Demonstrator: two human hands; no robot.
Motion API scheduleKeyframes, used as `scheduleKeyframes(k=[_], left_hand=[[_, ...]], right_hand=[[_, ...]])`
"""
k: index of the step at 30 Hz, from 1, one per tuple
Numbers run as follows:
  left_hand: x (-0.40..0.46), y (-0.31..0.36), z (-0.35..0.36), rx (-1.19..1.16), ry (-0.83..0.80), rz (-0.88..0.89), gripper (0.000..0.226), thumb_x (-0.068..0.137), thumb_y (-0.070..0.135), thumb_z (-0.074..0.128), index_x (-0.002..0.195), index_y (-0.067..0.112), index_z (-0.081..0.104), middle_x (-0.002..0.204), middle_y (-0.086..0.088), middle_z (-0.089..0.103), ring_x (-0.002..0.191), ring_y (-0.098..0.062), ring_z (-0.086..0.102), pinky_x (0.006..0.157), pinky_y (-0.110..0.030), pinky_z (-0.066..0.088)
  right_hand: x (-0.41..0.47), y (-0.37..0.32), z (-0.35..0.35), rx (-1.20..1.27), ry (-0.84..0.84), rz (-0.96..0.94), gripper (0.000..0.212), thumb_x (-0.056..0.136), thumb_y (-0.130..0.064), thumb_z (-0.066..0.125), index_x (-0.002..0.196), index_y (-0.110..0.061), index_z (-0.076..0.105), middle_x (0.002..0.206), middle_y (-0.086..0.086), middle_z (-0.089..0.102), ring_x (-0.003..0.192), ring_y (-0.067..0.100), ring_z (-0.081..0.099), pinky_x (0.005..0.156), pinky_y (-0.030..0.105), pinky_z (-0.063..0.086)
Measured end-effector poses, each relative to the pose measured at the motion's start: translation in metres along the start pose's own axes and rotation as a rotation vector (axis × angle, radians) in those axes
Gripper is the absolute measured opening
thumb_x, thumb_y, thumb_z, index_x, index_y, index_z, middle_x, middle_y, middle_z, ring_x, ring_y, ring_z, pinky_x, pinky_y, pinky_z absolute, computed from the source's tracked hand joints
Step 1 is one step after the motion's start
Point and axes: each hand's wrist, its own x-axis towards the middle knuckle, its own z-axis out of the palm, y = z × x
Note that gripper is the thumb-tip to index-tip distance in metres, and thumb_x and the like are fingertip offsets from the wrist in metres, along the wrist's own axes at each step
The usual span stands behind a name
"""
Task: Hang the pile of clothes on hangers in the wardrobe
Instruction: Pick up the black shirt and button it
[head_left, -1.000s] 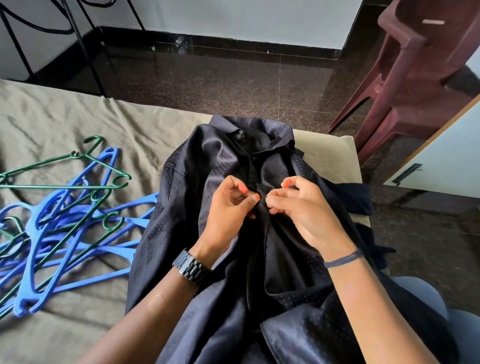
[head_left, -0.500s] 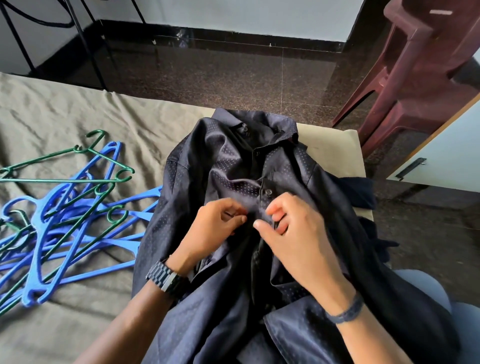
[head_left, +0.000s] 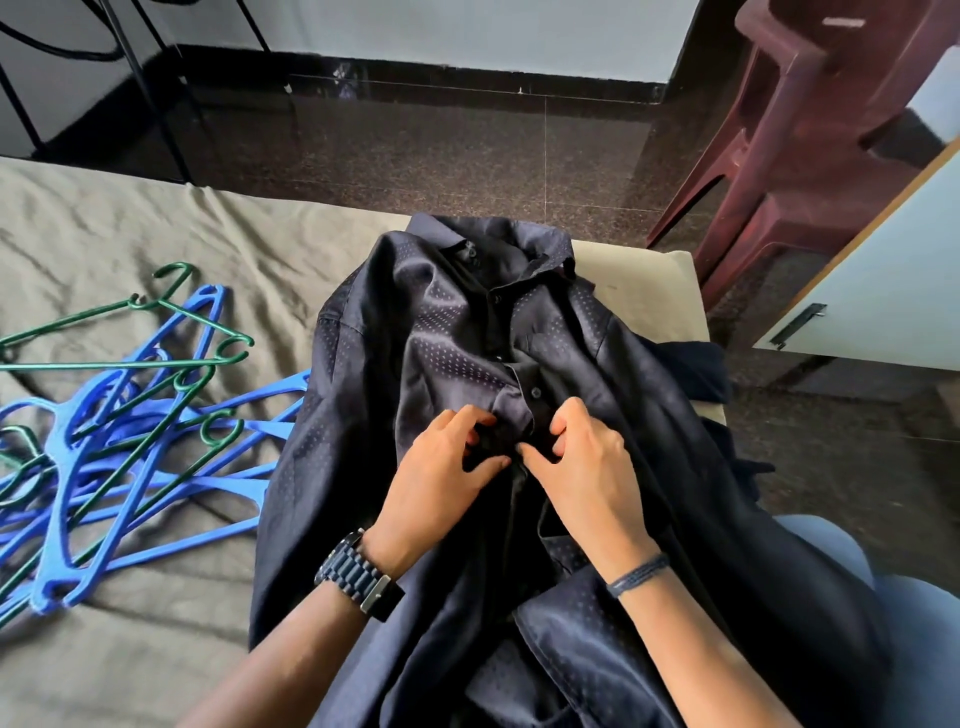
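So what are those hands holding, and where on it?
Both hands, left and right, pinch the dark shirt at its front button strip, mid-chest.

Dark speckled floor (head_left: 467, 156), pale wall (head_left: 467, 36), maroon plastic chair (head_left: 810, 156) at right.

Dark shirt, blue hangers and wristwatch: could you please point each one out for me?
dark shirt (head_left: 441, 358): head view, on its dotted chest panel.
blue hangers (head_left: 156, 467): head view, on one arm.
wristwatch (head_left: 358, 577): head view, on its band.

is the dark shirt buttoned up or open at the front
Partly buttoned: the dark dotted shirt is closed at the upper placket, and both hands, left and right, pinch the placket lower down, where it looks unfastened.
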Motion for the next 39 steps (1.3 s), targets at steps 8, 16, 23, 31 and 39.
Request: scheduleKeyframes(k=[8, 16, 23, 31, 39], left_hand=[[-0.004, -0.002, -0.009, 0.043, -0.133, -0.031, 0.021, 0.079, 0.029, 0.073, 0.098, 0.023, 0.063, 0.086, 0.010, 0.050, 0.076, -0.007, 0.053, 0.077, -0.019, 0.044], [-0.019, 0.009, -0.010, -0.092, -0.048, -0.087, 0.019, 0.080, 0.019, 0.069, 0.091, 0.031, 0.059, 0.078, 0.011, 0.055, 0.065, 0.002, 0.049, 0.065, -0.007, 0.037], [-0.026, 0.017, -0.008, -0.417, -0.025, -0.152, 0.017, 0.094, 0.018, 0.056, 0.093, 0.030, 0.068, 0.066, 0.001, 0.054, 0.051, -0.003, 0.037, 0.051, -0.016, 0.031], [-0.042, 0.020, -0.023, -0.794, -0.094, -0.252, 0.046, 0.081, -0.007, 0.067, 0.117, 0.021, 0.064, 0.105, -0.009, 0.061, 0.068, -0.012, 0.059, 0.071, -0.028, 0.050], [-0.052, 0.022, -0.029, -0.945, -0.110, -0.221, 0.032, 0.068, -0.002, 0.079, 0.093, 0.018, 0.075, 0.083, -0.003, 0.065, 0.075, -0.010, 0.058, 0.073, -0.020, 0.051]], right_hand=[[-0.003, 0.000, -0.005, 0.049, -0.035, 0.016, 0.014, 0.083, -0.020, 0.062, 0.084, -0.012, 0.050, 0.078, -0.001, 0.059, 0.073, 0.018, 0.057, 0.060, 0.027, 0.042], [-0.005, 0.005, -0.039, 0.623, -0.100, 0.137, 0.010, 0.089, -0.015, 0.059, 0.084, -0.023, 0.058, 0.063, -0.001, 0.063, 0.060, 0.006, 0.056, 0.063, 0.021, 0.048], [-0.012, 0.001, -0.054, 0.728, -0.111, 0.051, 0.019, 0.094, -0.006, 0.052, 0.090, -0.020, 0.064, 0.069, -0.001, 0.063, 0.061, 0.008, 0.050, 0.058, 0.017, 0.041], [-0.028, -0.002, -0.063, 0.699, -0.247, 0.045, 0.026, 0.084, 0.001, 0.065, 0.093, -0.022, 0.071, 0.083, -0.004, 0.071, 0.076, 0.007, 0.068, 0.069, 0.019, 0.053], [-0.040, -0.014, -0.063, 0.664, -0.200, 0.005, 0.018, 0.086, -0.007, 0.065, 0.086, -0.025, 0.069, 0.068, -0.014, 0.065, 0.060, -0.001, 0.059, 0.057, 0.008, 0.042]])
